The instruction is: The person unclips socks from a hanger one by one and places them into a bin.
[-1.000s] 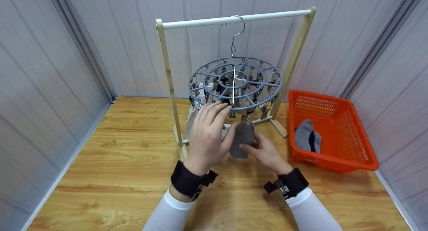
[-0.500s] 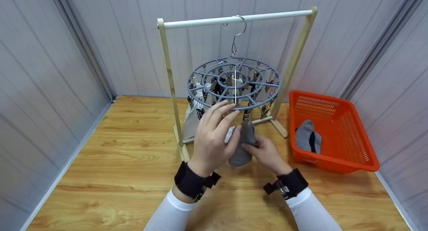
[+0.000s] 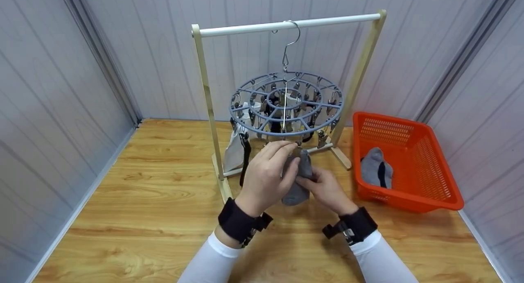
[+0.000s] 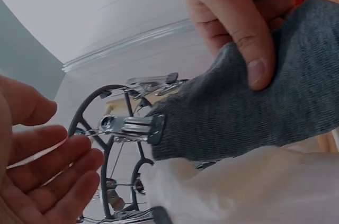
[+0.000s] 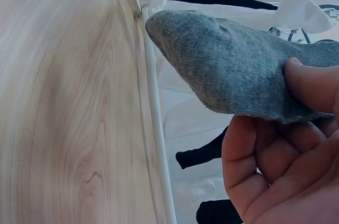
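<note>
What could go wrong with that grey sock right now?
The metal clip bites only the very edge of the grey sock, so a tug from the right hand might pull it free. The round peg hanger hangs from a single hook, so the left hand reaching at its rim could set it tilting or swinging.

You won't find any readable text, label, brand, number or sign anywhere in these views; nothing you can see carries legible writing.
</note>
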A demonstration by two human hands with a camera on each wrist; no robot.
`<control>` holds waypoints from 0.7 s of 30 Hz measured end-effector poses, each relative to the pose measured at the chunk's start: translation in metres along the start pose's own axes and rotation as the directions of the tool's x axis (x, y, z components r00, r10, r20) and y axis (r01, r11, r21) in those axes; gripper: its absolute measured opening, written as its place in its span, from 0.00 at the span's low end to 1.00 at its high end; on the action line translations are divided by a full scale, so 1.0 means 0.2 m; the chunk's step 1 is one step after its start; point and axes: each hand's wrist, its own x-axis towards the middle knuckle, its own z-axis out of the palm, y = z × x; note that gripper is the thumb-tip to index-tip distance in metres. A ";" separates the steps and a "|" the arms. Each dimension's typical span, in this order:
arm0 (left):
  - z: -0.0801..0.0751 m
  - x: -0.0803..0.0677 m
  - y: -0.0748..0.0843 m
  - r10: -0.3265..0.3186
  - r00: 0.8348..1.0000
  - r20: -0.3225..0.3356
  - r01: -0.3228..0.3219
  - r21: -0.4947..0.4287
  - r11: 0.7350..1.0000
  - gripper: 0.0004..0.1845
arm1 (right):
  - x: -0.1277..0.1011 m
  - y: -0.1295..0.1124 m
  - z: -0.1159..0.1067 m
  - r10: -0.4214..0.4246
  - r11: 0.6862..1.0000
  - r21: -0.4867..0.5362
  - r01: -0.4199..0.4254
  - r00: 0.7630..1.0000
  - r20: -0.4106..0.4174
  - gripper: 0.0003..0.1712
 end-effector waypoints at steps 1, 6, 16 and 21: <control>0.01 -0.01 0.00 -0.022 1.000 0.015 0.021 0.013 1.000 0.17 | 0.00 0.00 0.00 -0.002 1.000 0.007 0.002 1.000 0.004 0.21; 0.05 -0.03 -0.02 -0.137 0.985 0.106 0.134 0.030 0.991 0.27 | -0.01 -0.01 0.00 -0.013 1.000 0.017 0.013 1.000 0.017 0.21; 0.10 -0.05 -0.06 -0.300 0.934 0.196 0.337 -0.197 0.921 0.29 | -0.01 -0.02 0.00 0.004 1.000 -0.008 -0.004 0.999 0.045 0.21; 0.11 -0.05 -0.08 -0.296 0.937 0.183 0.338 -0.279 0.899 0.26 | -0.01 -0.01 0.01 -0.012 1.000 -0.014 0.013 0.999 0.039 0.21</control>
